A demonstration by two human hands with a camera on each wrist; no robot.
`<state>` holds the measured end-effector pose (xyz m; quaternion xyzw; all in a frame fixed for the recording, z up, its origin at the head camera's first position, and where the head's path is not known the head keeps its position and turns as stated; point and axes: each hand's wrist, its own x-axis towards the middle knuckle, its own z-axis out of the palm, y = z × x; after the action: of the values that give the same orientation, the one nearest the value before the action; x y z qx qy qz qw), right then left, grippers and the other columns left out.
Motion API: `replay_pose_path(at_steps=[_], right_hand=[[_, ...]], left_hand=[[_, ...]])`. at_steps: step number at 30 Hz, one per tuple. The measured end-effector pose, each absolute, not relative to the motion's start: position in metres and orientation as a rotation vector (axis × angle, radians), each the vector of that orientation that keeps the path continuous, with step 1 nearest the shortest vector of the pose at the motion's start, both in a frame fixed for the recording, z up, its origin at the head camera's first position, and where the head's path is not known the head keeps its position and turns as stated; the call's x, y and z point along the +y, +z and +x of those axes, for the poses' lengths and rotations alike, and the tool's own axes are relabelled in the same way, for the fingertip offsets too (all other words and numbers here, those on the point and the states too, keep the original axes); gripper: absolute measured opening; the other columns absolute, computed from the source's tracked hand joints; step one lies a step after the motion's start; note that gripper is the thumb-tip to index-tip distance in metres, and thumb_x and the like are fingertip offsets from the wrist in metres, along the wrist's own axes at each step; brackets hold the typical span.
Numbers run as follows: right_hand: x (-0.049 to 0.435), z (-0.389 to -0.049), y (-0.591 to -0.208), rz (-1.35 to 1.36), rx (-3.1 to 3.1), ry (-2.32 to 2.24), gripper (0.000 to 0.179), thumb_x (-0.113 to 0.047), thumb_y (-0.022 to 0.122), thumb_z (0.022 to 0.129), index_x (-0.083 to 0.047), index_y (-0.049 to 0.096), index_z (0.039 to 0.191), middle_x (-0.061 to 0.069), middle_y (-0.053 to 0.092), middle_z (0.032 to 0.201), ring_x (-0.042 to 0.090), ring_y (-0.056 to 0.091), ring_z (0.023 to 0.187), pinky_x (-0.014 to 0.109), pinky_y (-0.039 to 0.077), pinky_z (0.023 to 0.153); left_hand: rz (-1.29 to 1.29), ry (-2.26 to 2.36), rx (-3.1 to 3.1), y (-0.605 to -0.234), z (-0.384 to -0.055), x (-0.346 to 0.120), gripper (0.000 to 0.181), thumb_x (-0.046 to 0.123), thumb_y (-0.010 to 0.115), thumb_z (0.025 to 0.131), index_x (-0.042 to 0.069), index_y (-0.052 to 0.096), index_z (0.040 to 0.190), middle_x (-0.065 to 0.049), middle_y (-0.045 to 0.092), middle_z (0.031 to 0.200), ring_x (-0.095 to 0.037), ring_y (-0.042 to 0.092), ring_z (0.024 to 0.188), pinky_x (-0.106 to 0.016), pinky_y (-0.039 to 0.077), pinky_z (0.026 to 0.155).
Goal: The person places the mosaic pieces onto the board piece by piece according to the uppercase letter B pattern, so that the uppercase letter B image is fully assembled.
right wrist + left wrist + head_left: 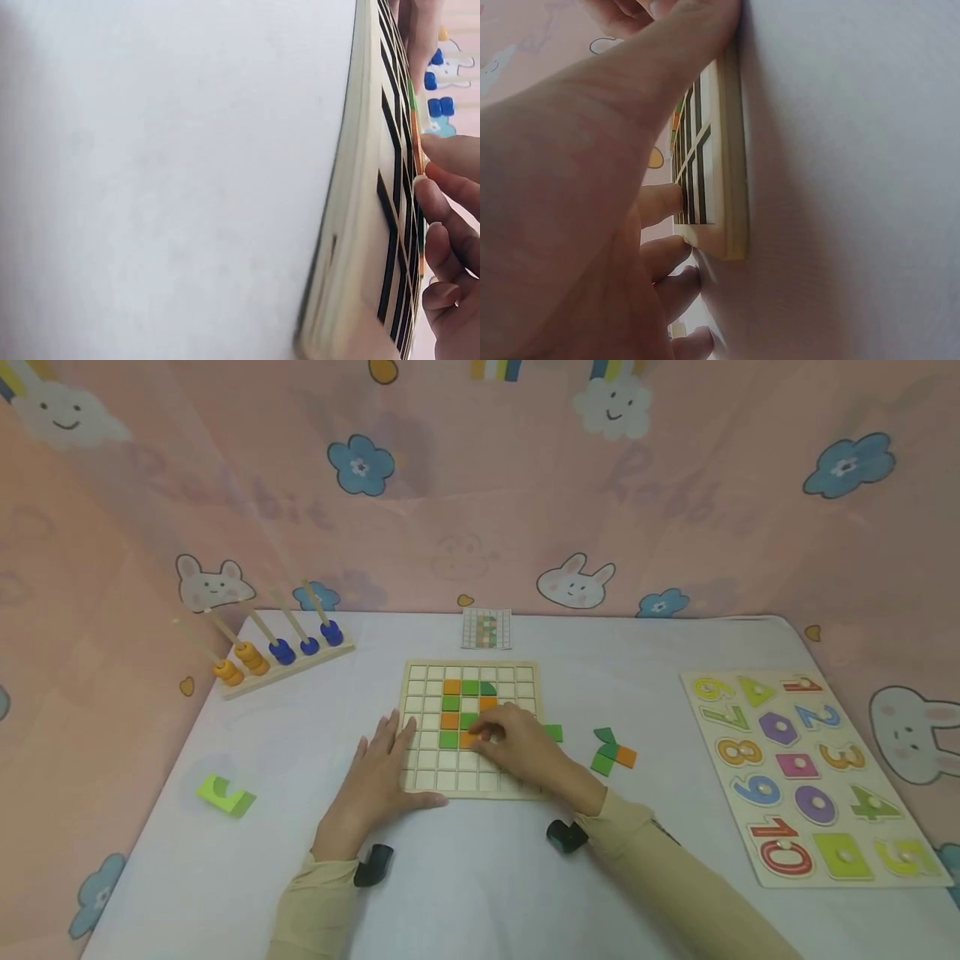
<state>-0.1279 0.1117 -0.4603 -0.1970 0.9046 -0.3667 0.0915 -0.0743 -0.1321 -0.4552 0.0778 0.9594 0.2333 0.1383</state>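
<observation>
A wooden grid board (472, 785) lies on the table, with orange and green tiles set in some squares. My left hand (375, 768) rests along its left edge, fingers spread, thumb at the near edge. In the left wrist view its fingertips (667, 259) lie at the board's corner. Over the middle of the board, my right hand (521, 743) pinches an orange tile (467, 741) at the lower end of the pattern. The right wrist view shows thumb and finger at this orange tile (418, 142), level with the grid; the hand partly hides the tiles beneath.
Loose green and orange tiles (626, 756) lie right of the board. A small pattern card (487, 628) is behind it. A bead abacus (288, 668) stands back left, a lime-green block (225, 795) lies left, and a number puzzle board (817, 777) lies right.
</observation>
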Motion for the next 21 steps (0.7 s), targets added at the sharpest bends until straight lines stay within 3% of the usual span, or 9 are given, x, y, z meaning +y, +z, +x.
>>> replay_pose_path(at_steps=[13,21], right_hand=[[0.155,-0.131,-0.458,-0.534,2.753,-1.159,0.019,-0.01,0.08,0.093,-0.008,0.077,0.112,0.005,0.071,0.103,0.022,0.057,0.098,0.036,0.049,0.087],[0.193,-0.134,-0.455,-0.417,2.791,-0.978,0.032,-0.014,0.082,0.091,-0.007,0.073,0.121,0.018,0.062,0.128,0.032,0.048,0.112,0.044,0.045,0.095]], left_hand=[[0.212,0.689,2.776,-0.458,-0.074,-0.132,0.128,0.054,0.094,0.074,0.008,0.023,0.17,-0.019,0.009,0.179,-0.038,0.008,0.167,-0.06,0.01,0.134],[0.217,0.704,2.775,-0.458,-0.075,-0.132,0.128,0.053,0.095,0.074,0.008,0.023,0.17,-0.019,0.008,0.179,-0.038,0.007,0.167,-0.061,0.01,0.134]])
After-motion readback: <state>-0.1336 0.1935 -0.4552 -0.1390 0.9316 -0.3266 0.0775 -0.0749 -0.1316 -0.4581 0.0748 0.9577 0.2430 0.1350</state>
